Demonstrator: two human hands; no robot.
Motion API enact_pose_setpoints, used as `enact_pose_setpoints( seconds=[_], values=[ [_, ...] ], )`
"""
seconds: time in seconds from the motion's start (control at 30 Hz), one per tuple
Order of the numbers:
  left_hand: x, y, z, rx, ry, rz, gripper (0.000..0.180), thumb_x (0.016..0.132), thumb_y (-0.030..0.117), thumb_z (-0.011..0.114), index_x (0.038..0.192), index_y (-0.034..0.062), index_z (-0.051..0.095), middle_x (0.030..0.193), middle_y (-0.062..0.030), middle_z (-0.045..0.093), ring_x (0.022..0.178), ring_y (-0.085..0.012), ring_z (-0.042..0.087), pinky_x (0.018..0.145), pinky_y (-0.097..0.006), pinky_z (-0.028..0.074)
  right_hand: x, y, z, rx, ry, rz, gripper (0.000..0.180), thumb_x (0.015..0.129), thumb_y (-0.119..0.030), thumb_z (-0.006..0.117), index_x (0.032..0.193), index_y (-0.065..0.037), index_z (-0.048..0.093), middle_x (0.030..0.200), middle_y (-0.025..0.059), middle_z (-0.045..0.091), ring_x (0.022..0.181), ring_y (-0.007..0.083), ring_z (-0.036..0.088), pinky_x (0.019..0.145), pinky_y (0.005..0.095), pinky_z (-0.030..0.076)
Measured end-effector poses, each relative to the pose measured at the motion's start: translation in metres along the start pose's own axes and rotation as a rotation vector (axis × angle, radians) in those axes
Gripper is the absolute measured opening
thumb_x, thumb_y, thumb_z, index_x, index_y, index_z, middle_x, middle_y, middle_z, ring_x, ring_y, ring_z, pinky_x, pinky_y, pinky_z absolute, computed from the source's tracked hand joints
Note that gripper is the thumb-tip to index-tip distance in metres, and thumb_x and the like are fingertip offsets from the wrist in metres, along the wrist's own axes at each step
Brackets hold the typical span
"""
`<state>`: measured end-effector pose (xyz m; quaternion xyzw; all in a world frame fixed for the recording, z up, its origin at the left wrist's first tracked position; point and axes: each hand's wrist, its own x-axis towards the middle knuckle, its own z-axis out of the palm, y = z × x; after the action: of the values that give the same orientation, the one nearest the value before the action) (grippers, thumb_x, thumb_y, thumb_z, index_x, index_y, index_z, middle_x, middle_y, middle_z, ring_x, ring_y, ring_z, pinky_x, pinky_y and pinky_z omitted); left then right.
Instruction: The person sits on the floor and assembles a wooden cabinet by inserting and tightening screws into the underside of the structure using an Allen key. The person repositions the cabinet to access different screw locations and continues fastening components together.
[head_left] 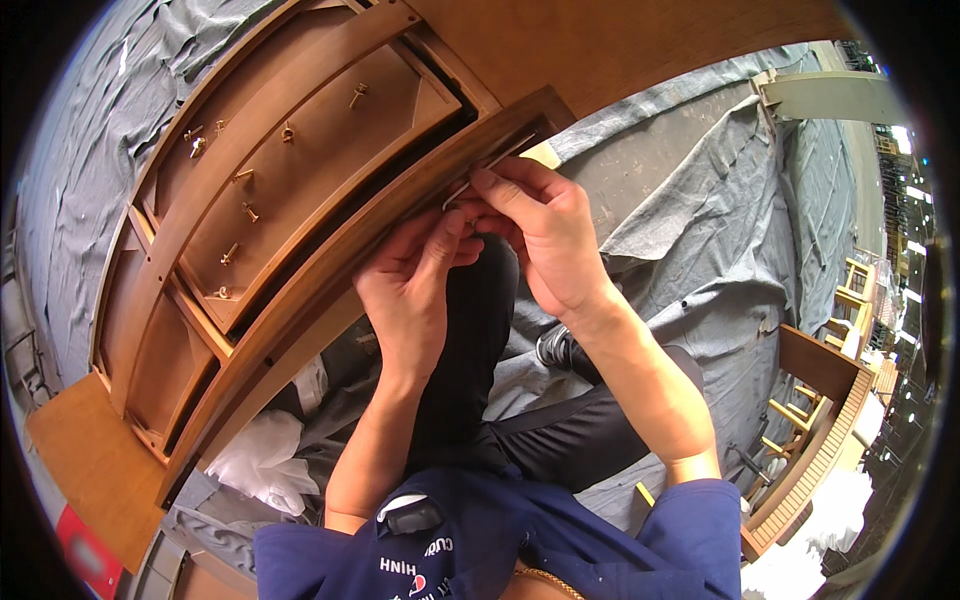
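Here, a thin rod (456, 195), pale and shiny with a bent end, sits between the two hands, right beside the wooden rail (318, 290) of a big brown cabinet (325, 165); the right hand (552, 228) pinches it with thumb and finger; the left hand (408, 285) has curled fingers near the bent end, but I cannot tell whether they grip it; a tiny gold bit (470, 228) shows by the fingertips, too small to name; the rod looks like metal, so I guess it is light, stiff and hard to break; its smooth sides may slip or roll, so pinch the long straight part and let the bend stick out.
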<state>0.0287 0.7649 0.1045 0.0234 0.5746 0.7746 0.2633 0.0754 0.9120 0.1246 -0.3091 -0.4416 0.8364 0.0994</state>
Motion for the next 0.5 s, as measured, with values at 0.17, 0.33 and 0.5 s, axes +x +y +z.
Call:
enact_pose_setpoints(
  seconds=[0.17,0.33,0.5],
  values=[
    [0.005,-0.006,0.000,-0.047,-0.001,-0.019,0.028,0.115,0.019,0.072,0.125,-0.0054,0.079,0.103,-0.0112,0.082,0.084,-0.0148,0.078,0.076,-0.028,0.066,0.001,0.000,-0.001,0.092,0.016,0.082,0.027,0.113,-0.018,0.073,0.131,0.002,0.075,0.113,0.0102,0.082,0.101,0.0147,0.078,0.092,0.0287,0.061],
    [0.005,-0.006,0.003,0.174,0.038,0.021,0.027,0.116,0.021,0.070,0.109,-0.0031,0.079,0.088,-0.0069,0.077,0.067,-0.0115,0.071,0.061,-0.026,0.059,-0.002,-0.002,-0.001,0.048,0.018,0.062,0.028,0.114,-0.021,0.072,0.132,0.001,0.076,0.111,0.0075,0.082,0.098,0.0129,0.075,0.088,0.0286,0.057],
    [0.012,0.001,0.014,0.062,0.051,-0.108,0.036,0.116,0.029,0.069,0.098,-0.0014,0.074,0.074,-0.0051,0.069,0.056,-0.0109,0.063,0.049,-0.027,0.049,0.000,-0.001,-0.004,0.072,0.023,0.057,0.027,0.113,-0.022,0.074,0.128,0.001,0.077,0.107,0.0060,0.081,0.093,0.0122,0.072,0.086,0.0292,0.057]
  ],
)
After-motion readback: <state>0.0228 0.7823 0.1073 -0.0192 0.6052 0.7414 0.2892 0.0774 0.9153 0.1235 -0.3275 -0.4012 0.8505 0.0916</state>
